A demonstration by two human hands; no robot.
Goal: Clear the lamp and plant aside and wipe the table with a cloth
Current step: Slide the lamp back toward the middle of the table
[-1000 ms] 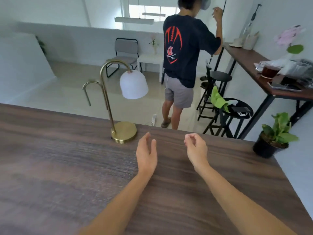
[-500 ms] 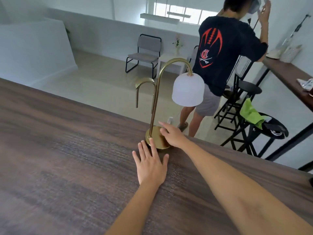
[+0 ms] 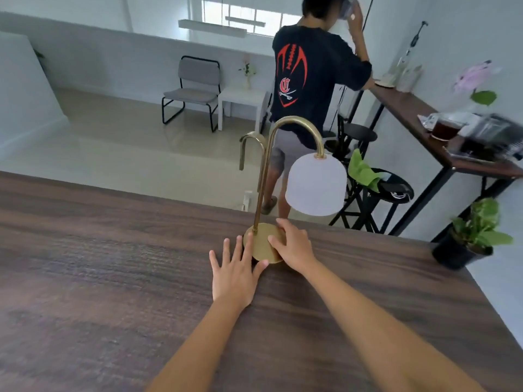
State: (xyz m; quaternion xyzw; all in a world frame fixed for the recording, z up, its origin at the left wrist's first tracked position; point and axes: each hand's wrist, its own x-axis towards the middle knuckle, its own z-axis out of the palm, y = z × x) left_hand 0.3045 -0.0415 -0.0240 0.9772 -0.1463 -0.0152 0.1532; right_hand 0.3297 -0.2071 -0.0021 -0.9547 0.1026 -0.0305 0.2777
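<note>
A brass lamp [image 3: 261, 241] with a curved stem and a white shade [image 3: 315, 185] stands near the far edge of the dark wooden table [image 3: 113, 278]. My right hand [image 3: 294, 246] grips the right side of its round base. My left hand [image 3: 236, 268] lies flat with spread fingers on the table, touching the base's near left side. A small plant in a black pot [image 3: 467, 239] stands at the table's far right corner. A green cloth [image 3: 360, 171] lies on a black stool beyond the table.
A person in a dark T-shirt [image 3: 311, 89] stands just beyond the table's far edge, back turned. A narrow wall counter [image 3: 452, 162] with a jug and clutter runs along the right. Black stools [image 3: 393, 193] stand under it; a grey chair [image 3: 195, 91] farther back.
My right hand went from hovering to the lamp's base and now closes on it. My left hand settled flat beside the base. The view shifted, bringing the plant into sight again.
</note>
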